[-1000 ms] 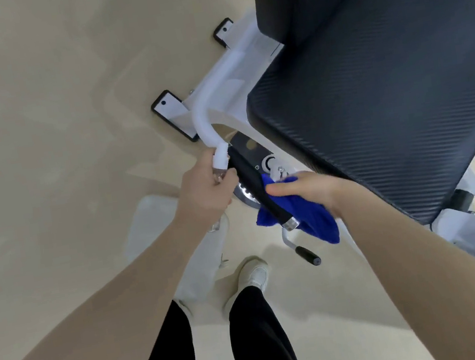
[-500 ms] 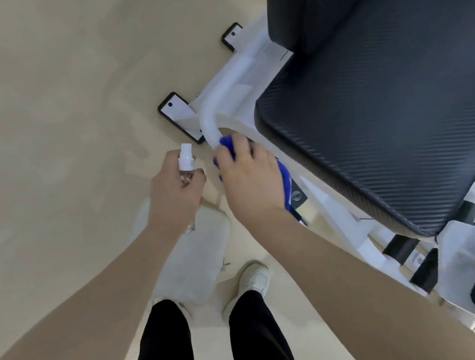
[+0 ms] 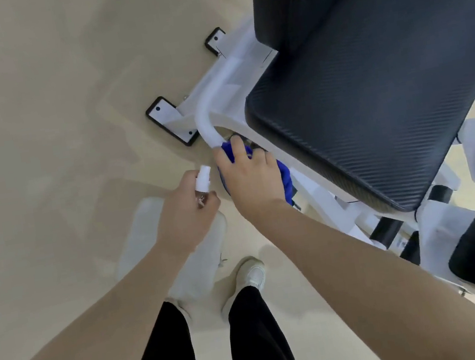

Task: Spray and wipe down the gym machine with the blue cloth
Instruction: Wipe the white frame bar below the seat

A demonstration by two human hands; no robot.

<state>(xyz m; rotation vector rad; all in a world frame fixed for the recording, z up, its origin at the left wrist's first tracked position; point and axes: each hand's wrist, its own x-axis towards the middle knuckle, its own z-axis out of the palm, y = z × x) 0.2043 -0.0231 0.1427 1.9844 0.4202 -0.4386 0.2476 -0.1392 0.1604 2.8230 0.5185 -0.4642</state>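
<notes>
The step in hand looks like wiping the curved white tube (image 3: pixel 205 116) of the gym machine (image 3: pixel 243 64), and to do it well the right hand (image 3: pixel 250 178) should keep the blue cloth (image 3: pixel 285 177) wrapped round the bar and slide along its length with steady pressure, turning the wrist so the underside is reached too; the fingers (image 3: pixel 236 146) curl over the cloth and press it against the bar's lower end, just below where the white tube bends, so the cloth is gripped rather than loosely draped. The left hand (image 3: pixel 186 215) holds a small spray bottle (image 3: pixel 202 180) close beside it, fingers wrapped round the body with the white nozzle standing clear above the fist; whether a finger rests on the nozzle I cannot tell; it is best kept out of the wiping path until a fresh spray is wanted. The cloth is a deep, vivid blue and soft-looking, mostly hidden beneath the hand, with a bunched fold showing at the right of the palm; it sits just beside the front corner of the black textured seat pad (image 3: pixel 374 116), above the beige floor (image 3: pixel 40 147).
</notes>
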